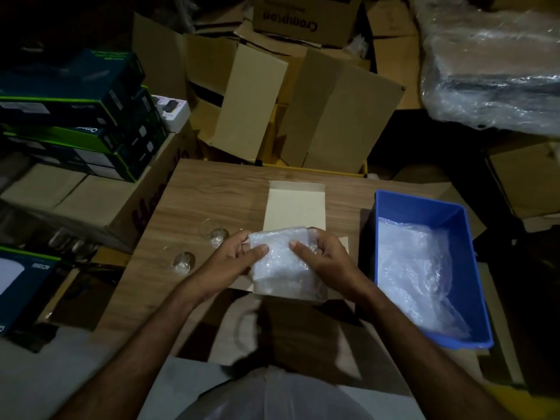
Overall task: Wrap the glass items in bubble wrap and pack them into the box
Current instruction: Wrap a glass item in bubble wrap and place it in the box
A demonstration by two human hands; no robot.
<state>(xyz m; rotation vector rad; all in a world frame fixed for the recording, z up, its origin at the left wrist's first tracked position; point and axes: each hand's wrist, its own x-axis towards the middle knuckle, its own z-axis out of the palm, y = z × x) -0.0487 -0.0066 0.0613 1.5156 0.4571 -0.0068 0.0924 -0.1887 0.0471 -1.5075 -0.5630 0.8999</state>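
**Partway: one bundle being wrapped over the box, two glasses left bare**

Evidently, the task is judged to be at an early-to-middle stage. A bubble-wrap bundle (285,262) is held above the open cardboard box (295,204), which lies on the wooden table (194,207) with its lid flap folded away from the person. Whether a glass is inside the bundle cannot be told, as the wrap is clouded; by its bulk, one is presumed to be enclosed. Nothing packed can be made out in the box, though much of its inside is hidden by the bundle and the hands. Two bare glasses are seen on the table to the left: one glass (213,233) just beside the left hand, and a second glass (182,262) nearer the table's left edge. More bubble wrap (415,268) is kept in the blue bin (424,204) to the right of the box.

The bundle is gripped from both sides. The left hand (233,257) is curled round its left edge, thumb laid across the top. The right hand (322,257) is curled round the right edge, thumb pressed inward onto the wrap. Both forearms are extended forward from the body and angled toward each other.
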